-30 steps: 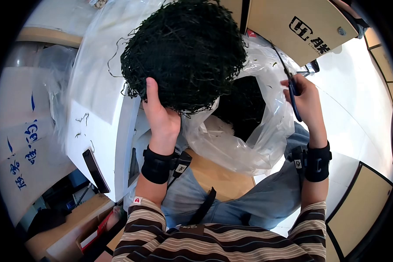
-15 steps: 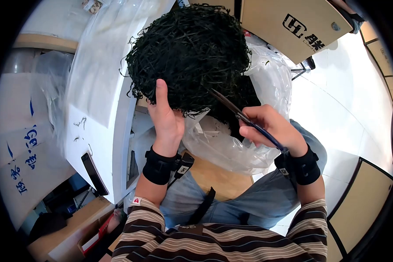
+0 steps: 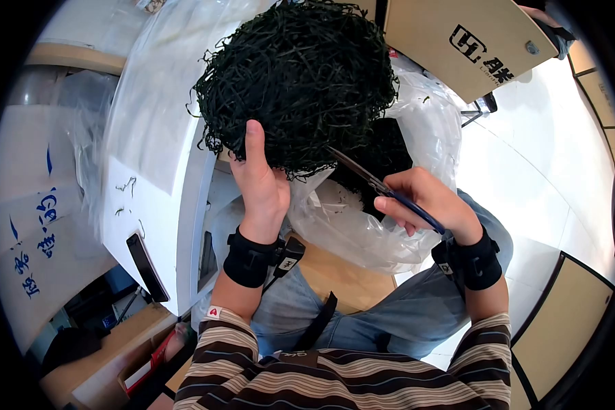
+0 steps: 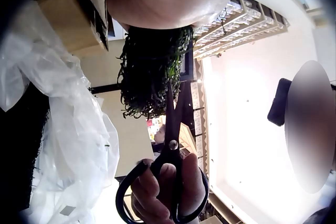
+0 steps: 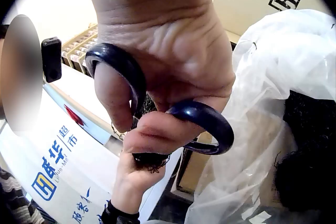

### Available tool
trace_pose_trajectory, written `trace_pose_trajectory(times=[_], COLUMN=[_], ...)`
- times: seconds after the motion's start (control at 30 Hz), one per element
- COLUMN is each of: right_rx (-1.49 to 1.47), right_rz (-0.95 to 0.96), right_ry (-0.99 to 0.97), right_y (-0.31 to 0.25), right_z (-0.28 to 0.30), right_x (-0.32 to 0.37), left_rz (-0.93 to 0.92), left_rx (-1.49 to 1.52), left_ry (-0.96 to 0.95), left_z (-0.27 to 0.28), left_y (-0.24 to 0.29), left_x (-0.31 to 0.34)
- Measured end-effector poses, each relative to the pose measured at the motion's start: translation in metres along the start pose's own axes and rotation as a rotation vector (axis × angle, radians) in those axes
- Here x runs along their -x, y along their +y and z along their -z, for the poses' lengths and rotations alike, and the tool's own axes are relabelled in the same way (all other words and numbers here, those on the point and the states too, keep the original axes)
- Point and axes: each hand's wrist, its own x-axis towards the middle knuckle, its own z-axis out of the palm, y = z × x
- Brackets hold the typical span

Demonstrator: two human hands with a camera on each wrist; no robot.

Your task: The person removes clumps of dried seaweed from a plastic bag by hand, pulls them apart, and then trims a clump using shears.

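Note:
A large round mass of dark green shredded seaweed (image 3: 300,82) sits in my left hand (image 3: 261,188). The thumb lies along its near side while the other fingers are hidden beneath and behind it. My right hand (image 3: 427,201) grips a pair of scissors (image 3: 365,176) with dark blue handles. Their tips are right at the lower right edge of the seaweed. In the left wrist view the scissors (image 4: 173,142) have their blades a little parted, pointing at the hanging shreds (image 4: 149,71). Fingers and thumb pass through the handle loops (image 5: 202,127) in the right wrist view.
Beneath the seaweed, a clear plastic bag (image 3: 417,225) holds more dark shreds (image 3: 389,154). On the left is a white table (image 3: 157,198) with a phone (image 3: 148,266) and loose bits (image 3: 127,183). A beige panel (image 3: 451,41) with black lettering stands at the upper right.
My right hand has come left with the scissors, from over the bag's right side to the seaweed's lower right edge. The left hand has shifted slightly right, still holding the seaweed.

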Motion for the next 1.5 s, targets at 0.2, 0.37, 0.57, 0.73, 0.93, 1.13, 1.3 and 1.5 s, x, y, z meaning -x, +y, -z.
trace_pose_trajectory(times=[0.2, 0.37, 0.57, 0.73, 0.93, 1.13, 1.3, 1.5], right_rx=[-0.009, -0.097, -0.427, -0.805, -1.117, -0.891, -0.855, -0.834], right_rz=[0.01, 0.136, 0.572, 0.559, 0.434, 0.429, 0.392, 0.456], right_ry=[0.035, -0.002, 0.244, 0.458, 0.523, 0.426, 0.487, 0.605], right_y=[0.004, 0.005, 0.017, 0.029, 0.056, 0.026, 0.023, 0.026], right_z=[0.002, 0.012, 0.018, 0.021, 0.033, 0.021, 0.026, 0.038], right_x=[-0.001, 0.007, 0.007, -0.01, -0.004, -0.003, -0.001, -0.003], left_rz=[0.022, 0.029, -0.322, -0.785, -1.239, -1.271, -1.267, -0.793], left_rx=[0.094, 0.123, -0.503, -0.88, -1.122, -1.262, -1.295, -1.194], left_ry=[0.039, 0.072, -0.118, -0.412, -0.701, -0.688, -0.74, -1.032], left_z=[-0.001, -0.001, 0.005, 0.01, -0.012, -0.019, -0.016, -0.022], left_y=[0.004, 0.004, 0.004, -0.006, 0.007, -0.004, -0.006, 0.022], left_x=[0.0, 0.001, 0.009, 0.011, 0.019, 0.029, 0.03, 0.031])
